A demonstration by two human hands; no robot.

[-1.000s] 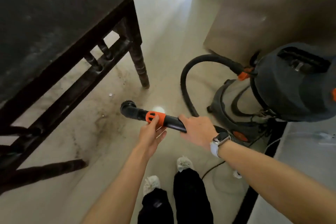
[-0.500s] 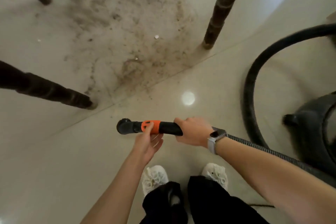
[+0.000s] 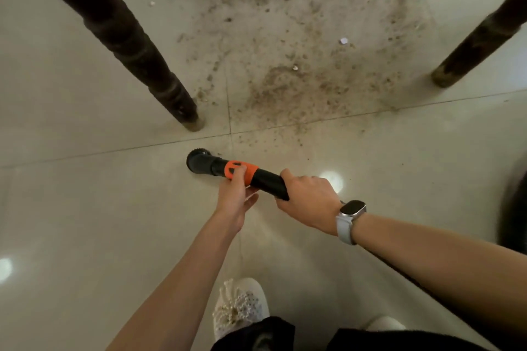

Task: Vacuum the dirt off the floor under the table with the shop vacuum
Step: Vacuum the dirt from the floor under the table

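A black vacuum nozzle (image 3: 204,162) with a round brush tip and an orange collar (image 3: 241,169) hovers over the pale tiled floor, tip pointing left. My left hand (image 3: 235,198) holds the orange collar from below, thumb on top. My right hand (image 3: 308,202) grips the black tube just behind it; a watch sits on that wrist. A wide patch of brown dirt (image 3: 299,80) with small white bits lies on the tiles beyond the nozzle, between two dark table legs. The brush tip is just short of the dirt's near edge.
A dark turned table leg (image 3: 137,57) stands at the left, another table leg (image 3: 482,40) at the right. The dark blurred edge of the vacuum body (image 3: 513,208) shows at the far right. My white shoes (image 3: 241,308) are below the hands.
The view has swung down and in under the table; the vacuum body has left the middle of the view. Both hands keep their hold on the nozzle, which is now close to the dirt.
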